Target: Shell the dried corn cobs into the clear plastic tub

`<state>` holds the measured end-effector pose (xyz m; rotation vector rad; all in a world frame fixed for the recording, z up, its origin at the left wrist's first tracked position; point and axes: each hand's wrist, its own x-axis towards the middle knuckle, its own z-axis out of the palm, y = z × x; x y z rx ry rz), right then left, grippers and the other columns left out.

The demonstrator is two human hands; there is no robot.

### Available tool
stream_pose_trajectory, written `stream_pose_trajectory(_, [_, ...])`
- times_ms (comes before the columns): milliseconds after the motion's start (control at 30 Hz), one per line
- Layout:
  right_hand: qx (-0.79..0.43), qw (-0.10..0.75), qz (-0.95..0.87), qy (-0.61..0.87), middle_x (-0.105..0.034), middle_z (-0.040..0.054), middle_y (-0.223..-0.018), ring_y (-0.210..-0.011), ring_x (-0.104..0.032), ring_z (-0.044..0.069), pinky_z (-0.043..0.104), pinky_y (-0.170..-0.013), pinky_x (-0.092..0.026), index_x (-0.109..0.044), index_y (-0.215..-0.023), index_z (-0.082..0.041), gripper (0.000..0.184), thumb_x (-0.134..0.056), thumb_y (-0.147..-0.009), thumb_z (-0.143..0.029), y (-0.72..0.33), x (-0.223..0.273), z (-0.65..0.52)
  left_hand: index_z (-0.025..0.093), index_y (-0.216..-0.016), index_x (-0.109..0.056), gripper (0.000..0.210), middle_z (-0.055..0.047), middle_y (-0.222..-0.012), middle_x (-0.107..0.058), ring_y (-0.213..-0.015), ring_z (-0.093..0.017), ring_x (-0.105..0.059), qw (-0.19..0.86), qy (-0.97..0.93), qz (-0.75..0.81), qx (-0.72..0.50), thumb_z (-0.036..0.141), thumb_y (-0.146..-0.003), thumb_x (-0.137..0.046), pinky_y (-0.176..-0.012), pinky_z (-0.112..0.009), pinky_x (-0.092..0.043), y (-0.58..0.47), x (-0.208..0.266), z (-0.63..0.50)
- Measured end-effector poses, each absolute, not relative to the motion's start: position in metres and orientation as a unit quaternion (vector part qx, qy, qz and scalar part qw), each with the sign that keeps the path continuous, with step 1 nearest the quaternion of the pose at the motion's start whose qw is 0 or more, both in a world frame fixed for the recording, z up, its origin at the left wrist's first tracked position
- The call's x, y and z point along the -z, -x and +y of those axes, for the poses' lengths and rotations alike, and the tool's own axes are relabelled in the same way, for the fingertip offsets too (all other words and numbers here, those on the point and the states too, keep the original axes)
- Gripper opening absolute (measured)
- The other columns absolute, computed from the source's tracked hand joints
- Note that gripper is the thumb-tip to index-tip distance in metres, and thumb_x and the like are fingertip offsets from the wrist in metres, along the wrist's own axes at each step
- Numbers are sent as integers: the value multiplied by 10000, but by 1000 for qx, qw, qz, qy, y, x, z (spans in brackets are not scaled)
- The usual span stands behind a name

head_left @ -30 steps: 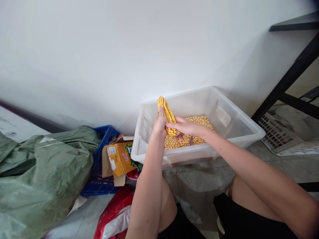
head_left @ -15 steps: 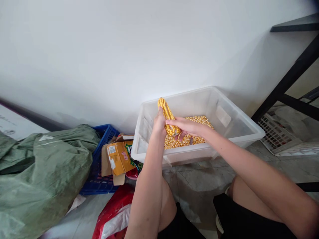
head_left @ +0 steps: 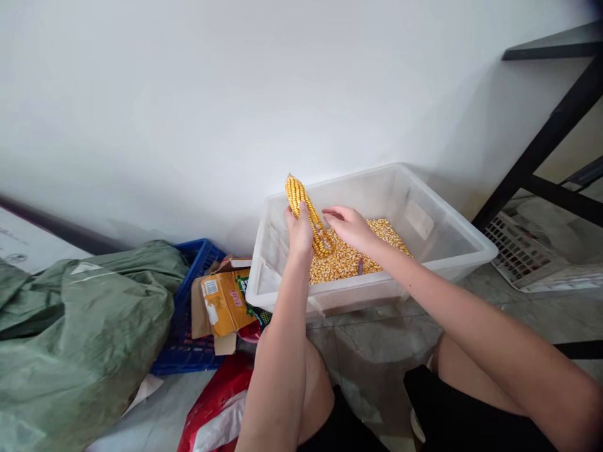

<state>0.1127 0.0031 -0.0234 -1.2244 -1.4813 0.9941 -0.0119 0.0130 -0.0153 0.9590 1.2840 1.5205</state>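
between the right hand point(head_left: 351, 227) and the corn cob point(head_left: 296, 191) in the left hand point(head_left: 300, 235) runs a narrow gap, while the right part of the translucent tub point(head_left: 450, 220) gives wide room from above, bounded by its walls and by the loose kernels point(head_left: 389, 237) below. the wall point(head_left: 235, 94) blocks the far side, a slanting black frame point(head_left: 537, 143) stands beyond the right end, an orange carton point(head_left: 229, 304) and blue crate point(head_left: 186, 345) crowd the left, and both forearms bar the near rim.

No wording is readable, even on the orange carton point(head_left: 225, 319) (white label point(head_left: 211, 286) included).
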Motion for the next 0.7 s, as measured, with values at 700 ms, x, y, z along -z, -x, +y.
stream_pose_trajectory(700, [-376,420,-635,529,-709,79,-1024,-909,-662,206,336,-795,-524,-675,-975,-179,216,-636,-763,-201,-136,11,15,290,-1229,-526,357,-54,-1282,-592,-1238,-214,-532,314,-477,493,-656,446,-915,-596,-1057,-316,-398,9,13,5])
